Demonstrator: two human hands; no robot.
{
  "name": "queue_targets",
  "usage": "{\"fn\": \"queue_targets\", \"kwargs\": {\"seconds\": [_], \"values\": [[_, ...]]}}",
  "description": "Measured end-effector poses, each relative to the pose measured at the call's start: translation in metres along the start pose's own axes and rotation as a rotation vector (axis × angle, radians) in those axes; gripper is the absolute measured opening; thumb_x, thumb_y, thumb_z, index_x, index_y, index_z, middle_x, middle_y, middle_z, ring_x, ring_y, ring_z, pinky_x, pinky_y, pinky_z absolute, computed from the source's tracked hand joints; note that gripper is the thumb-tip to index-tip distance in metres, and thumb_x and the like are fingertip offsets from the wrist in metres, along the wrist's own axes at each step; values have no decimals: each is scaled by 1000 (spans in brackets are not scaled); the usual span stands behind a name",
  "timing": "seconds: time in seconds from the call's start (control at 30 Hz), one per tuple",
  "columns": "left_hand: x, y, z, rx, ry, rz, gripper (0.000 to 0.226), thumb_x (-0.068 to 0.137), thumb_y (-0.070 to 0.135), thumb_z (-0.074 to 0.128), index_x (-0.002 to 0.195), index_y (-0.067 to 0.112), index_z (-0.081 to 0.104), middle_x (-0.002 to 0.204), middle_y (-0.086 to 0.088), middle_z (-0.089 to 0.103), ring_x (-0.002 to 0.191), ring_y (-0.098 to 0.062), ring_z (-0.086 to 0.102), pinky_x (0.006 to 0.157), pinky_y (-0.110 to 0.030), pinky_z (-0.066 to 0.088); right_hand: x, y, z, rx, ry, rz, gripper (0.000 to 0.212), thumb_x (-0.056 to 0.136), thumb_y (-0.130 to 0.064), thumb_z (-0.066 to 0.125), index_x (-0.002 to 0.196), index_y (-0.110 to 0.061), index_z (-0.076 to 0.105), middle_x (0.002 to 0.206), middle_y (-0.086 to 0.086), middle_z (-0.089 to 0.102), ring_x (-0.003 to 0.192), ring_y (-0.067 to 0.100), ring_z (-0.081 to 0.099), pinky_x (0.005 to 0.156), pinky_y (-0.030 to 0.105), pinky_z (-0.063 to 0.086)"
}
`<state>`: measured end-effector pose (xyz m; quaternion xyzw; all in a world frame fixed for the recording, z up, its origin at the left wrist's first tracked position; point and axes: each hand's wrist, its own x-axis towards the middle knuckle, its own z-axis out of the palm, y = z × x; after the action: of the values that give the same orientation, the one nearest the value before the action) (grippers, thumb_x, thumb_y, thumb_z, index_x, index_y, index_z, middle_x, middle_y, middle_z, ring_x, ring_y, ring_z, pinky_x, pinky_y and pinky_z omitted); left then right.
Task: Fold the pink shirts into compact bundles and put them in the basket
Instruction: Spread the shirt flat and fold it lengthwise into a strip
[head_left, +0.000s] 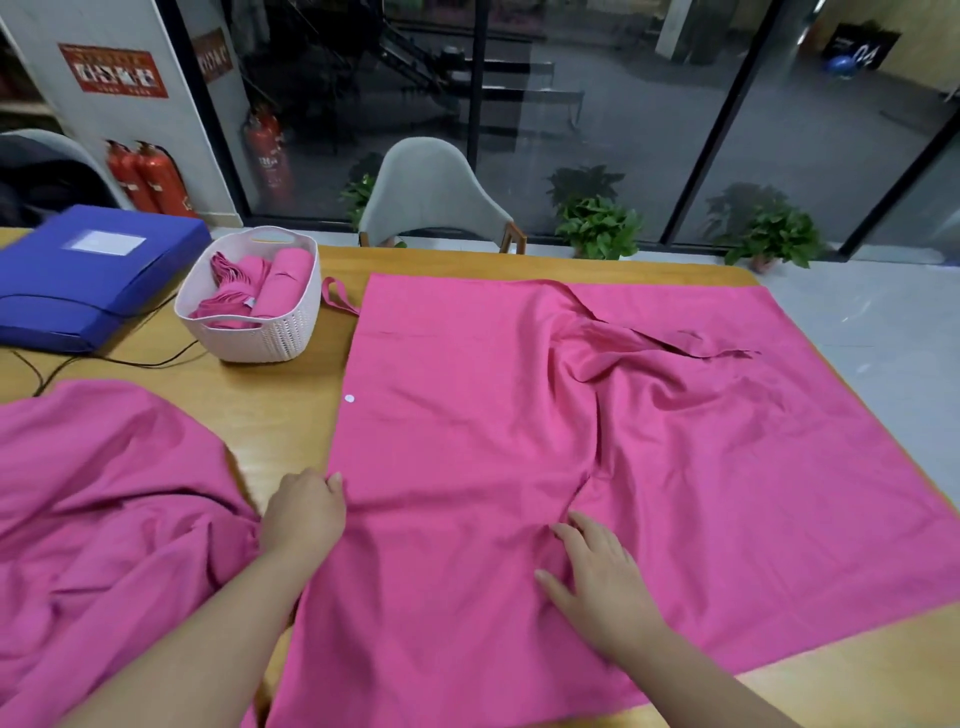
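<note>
On shirt (467, 415): right hand (597, 577) flat.

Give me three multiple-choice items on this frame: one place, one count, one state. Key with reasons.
1. Where does the pale pink perforated plastic basket stand?
A. on the grey chair
B. on the wooden table beside the blue flat case
C. on the floor

2. How many red fire extinguishers show?
A. one
B. three
C. five

3. How does the right hand lie?
A. flat, fingers spread on the spread-out pink shirt
B. clenched in the air
C. inside the basket

Key: 1 B, it sits on the wooden table right of the blue flat case; 2 B, two by the wall, one behind glass; 3 A, palm down on the spread-out pink shirt.
</note>
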<state>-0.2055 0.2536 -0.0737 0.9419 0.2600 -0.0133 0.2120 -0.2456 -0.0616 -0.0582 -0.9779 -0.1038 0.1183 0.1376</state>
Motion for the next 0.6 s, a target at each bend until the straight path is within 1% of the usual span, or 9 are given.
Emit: {"fn": "queue_targets", "kwargs": {"seconds": [0.07, 0.13, 0.2, 0.27, 0.3, 0.37, 0.47, 0.53, 0.6], "values": [[3, -5, -4, 8, -30, -53, 39, 99, 32, 41, 101, -4, 57, 105, -26, 61, 99, -42, 58, 83, -43, 46, -5, -1, 2, -19, -40, -19, 98, 62, -71, 3, 146, -28, 28, 156, -3, 19, 144, 14, 17, 115, 31, 17], [6, -8, -9, 16, -67, -70, 41, 99, 35, 41, 100, -3, 57, 105, -25, 63, 99, -39, 59, 81, -41, 45, -9, 1, 4, -10, -39, -51, 96, 64, -71, 4, 146, -28, 28, 156, -4, 19, 144, 13, 17, 115, 31, 16], [6, -9, -12, -19, -115, -60, 47, 98, 41, 43, 91, -3, 58, 98, -25, 65, 92, -38, 60, 75, -38, 44, -13, 3, 6, -17, -30, -62, 88, 70, -70, 13, 143, -26, 36, 152, -3, 29, 141, 16, 26, 113, 33, 25], [-3, -12, -14, -24, -158, -55, 50, 94, 48, 47, 87, 0, 57, 93, -22, 65, 82, -34, 58, 67, -35, 40, -17, 8, 8, -51, 10, -104, 71, 76, -63, 30, 129, -21, 55, 138, 2, 51, 127, 21, 51, 100, 36, 44], [-9, -14, -15, -12, -163, -45, 48, 93, 49, 49, 84, 2, 54, 90, -21, 64, 78, -32, 56, 65, -34, 38, -19, 10, 9, -33, 4, -107, 64, 78, -60, 36, 122, -19, 60, 130, 3, 58, 119, 22, 58, 93, 36, 48], [-24, -21, -17, -1, -121, -10, 43, 92, 46, 53, 73, 7, 48, 83, -19, 62, 77, -34, 57, 64, -36, 38, -22, 13, 11, -8, -11, -124, 61, 80, -57, 40, 121, -18, 61, 128, 3, 60, 119, 22, 58, 93, 37, 48], [-51, -30, -20, 57, -86, 57, 41, 95, 40, 49, 66, 13, 42, 80, -19, 63, 83, -37, 60, 70, -40, 45, -27, 16, 10, -72, 31, -148, 54, 79, -53, 42, 117, -20, 63, 123, 0, 63, 115, 21, 61, 88, 38, 52], [-66, -38, -19, 136, -50, 122, 41, 96, 41, 47, 66, 12, 46, 80, -19, 65, 82, -37, 61, 72, -43, 48, -29, 18, 13, -140, 58, -136, 53, 79, -53, 41, 116, -24, 63, 122, -3, 64, 114, 20, 61, 87, 39, 51], [-77, -45, -17, 322, -32, 160, 42, 96, 40, 46, 74, 7, 60, 82, -17, 66, 82, -36, 61, 73, -44, 50, -33, 18, 18, -171, 66, -129, 53, 80, -54, 40, 118, -25, 62, 124, -3, 63, 115, 20, 61, 86, 38, 52]]}}
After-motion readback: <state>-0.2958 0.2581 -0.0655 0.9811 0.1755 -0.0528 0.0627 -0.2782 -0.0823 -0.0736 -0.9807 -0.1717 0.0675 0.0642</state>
